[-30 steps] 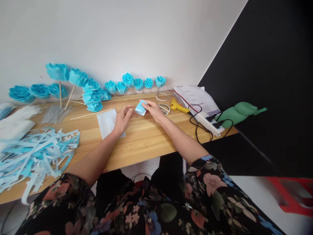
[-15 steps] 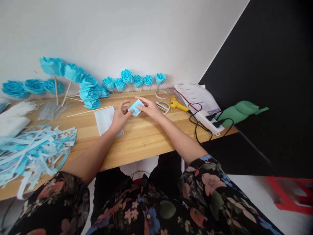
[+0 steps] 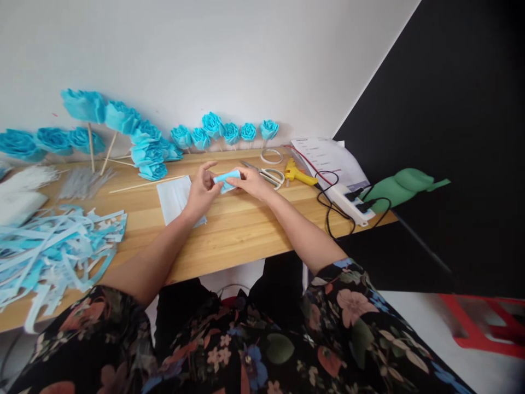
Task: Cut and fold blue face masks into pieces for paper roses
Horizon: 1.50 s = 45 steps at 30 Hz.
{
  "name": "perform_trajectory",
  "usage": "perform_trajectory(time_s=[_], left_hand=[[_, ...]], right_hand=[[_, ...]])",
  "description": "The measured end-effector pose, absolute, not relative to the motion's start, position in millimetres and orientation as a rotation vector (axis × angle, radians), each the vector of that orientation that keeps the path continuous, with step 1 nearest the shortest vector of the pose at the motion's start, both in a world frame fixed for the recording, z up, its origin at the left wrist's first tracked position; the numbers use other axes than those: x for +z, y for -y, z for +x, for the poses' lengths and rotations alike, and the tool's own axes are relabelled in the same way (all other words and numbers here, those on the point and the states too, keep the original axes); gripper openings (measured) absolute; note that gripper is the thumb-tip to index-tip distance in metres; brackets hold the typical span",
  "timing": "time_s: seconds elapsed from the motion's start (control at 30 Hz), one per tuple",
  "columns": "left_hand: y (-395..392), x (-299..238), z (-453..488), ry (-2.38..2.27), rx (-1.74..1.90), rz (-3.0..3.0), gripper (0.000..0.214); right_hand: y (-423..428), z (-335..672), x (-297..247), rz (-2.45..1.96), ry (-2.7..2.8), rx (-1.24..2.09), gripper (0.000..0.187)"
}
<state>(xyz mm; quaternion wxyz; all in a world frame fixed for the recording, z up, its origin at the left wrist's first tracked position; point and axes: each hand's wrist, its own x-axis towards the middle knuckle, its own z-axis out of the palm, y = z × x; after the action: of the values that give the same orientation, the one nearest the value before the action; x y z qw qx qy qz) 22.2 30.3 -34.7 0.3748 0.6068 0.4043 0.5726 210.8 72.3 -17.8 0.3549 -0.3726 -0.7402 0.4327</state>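
Note:
Between my two hands is a small folded piece of light blue and white sheet material [image 3: 227, 179], held above the table. My left hand [image 3: 202, 191] pinches its left end with thumb and fingertips, the index finger raised. Its right end is gripped by my right hand [image 3: 251, 184], thumb on top. Below my left hand and forearm lies a stack of pale flat sheets [image 3: 172, 200], partly covered. Scissors [image 3: 274, 176] with pale handles rest just beyond my right hand, their blades partly hidden by it.
Blue handmade flowers [image 3: 213, 126] on sticks line the wall. Cut strips [image 3: 61, 246] and clear thin sticks [image 3: 84, 183] lie at left. A tape roll [image 3: 271, 156], yellow glue gun [image 3: 299, 174], power strip [image 3: 348, 205] with cables, and printed papers [image 3: 328, 158] occupy the right.
The folded piece has turned in my fingers and now looks flatter and more level. My right hand has dropped slightly, showing more of the scissors. The view has shifted a little.

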Motion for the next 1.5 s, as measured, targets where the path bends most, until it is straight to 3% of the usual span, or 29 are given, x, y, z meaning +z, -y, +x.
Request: perform_trajectory(time_s=[0.2, 0.4, 0.83, 1.23, 1.5], left_hand=[[-30.0, -32.1, 20.3, -1.018, 1.402, 1.453, 0.06], [-24.8, -24.9, 22.0, -1.088, 1.248, 1.387, 0.041], [-21.9, -24.1, 24.6, -1.128, 1.285, 1.392, 0.046], [-31.5, -33.7, 15.7, -1.157, 1.485, 1.192, 0.042], [-28.7, -33.6, 18.4, -1.146, 1.475, 1.227, 0.04]], right_hand=[[-72.5, 211.6, -15.8, -0.916, 1.889, 1.107, 0.035], [-72.4, 211.3, -15.9, -0.883, 1.842, 1.132, 0.034], [-69.3, 206.5, -16.5, -0.904, 1.711, 1.206, 0.04], [-56.2, 216.9, 7.1, -1.027, 2.294, 0.371, 0.037], [-56.5, 216.6, 2.4, -1.076, 2.484, 0.279, 0.047]])
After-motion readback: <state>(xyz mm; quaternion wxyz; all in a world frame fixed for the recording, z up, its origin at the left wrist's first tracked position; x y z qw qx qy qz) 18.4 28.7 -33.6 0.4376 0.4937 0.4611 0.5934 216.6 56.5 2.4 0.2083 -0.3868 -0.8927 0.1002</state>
